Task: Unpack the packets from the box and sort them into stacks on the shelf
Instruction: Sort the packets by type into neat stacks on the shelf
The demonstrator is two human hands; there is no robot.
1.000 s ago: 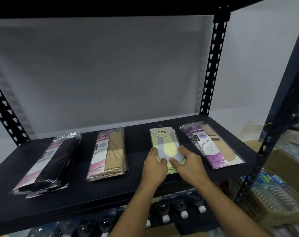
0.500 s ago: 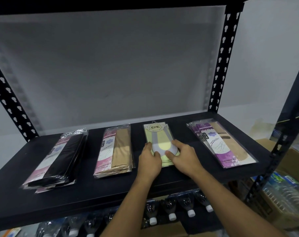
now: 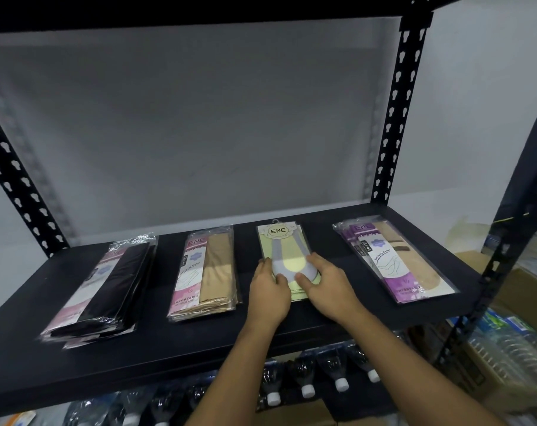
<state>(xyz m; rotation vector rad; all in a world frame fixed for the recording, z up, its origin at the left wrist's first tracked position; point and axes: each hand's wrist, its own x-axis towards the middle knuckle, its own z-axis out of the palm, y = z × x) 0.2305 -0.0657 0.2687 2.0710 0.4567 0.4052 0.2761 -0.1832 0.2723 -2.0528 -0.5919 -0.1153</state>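
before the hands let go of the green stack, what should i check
1. Left hand and right hand hold the green stack at its near end: ok.
2. Green stack flat on the shelf: ok.
3. Apart from tan stack and purple stack: ok.
4. Green stack's near edges squared: cannot tell, hands cover them.
5. Black stack squared: not ok, lower packets jut out.
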